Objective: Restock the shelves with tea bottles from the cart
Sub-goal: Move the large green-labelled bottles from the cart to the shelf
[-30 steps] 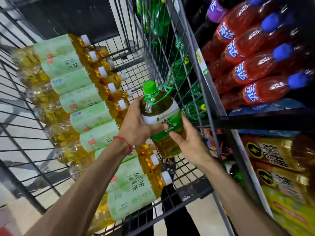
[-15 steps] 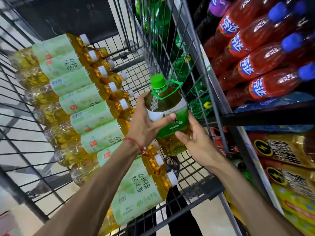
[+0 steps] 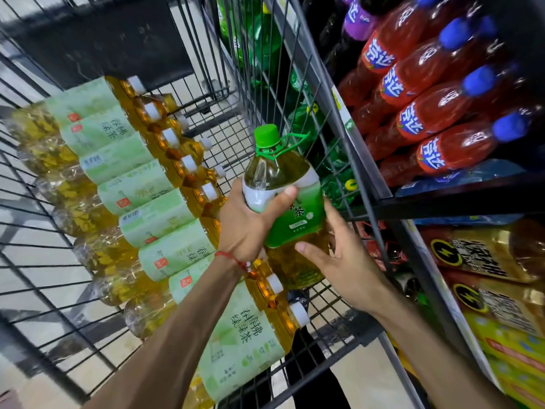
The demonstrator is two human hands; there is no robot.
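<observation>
A large tea bottle (image 3: 290,208) with a green cap, a green carry loop and a green label is held upright above the wire cart (image 3: 244,119). My left hand (image 3: 250,222) grips its upper body, thumb across the label. My right hand (image 3: 336,261) cups its lower right side with fingers curled behind it. Several pale-green-labelled tea bottles (image 3: 153,208) with white caps lie stacked on their sides in the cart's left half. The shelf (image 3: 380,199) stands directly to the right of the cart.
Red drink bottles with blue caps (image 3: 421,113) fill the upper shelf. Yellow bottles with lightning-bolt labels (image 3: 483,255) lie on the lower shelf. Green soda bottles (image 3: 309,119) show behind the cart's right wire wall. A black panel (image 3: 103,36) closes the cart's far end.
Both hands have lifted the green-capped bottle higher and a little to the right, toward the shelf. The grip is unchanged.
</observation>
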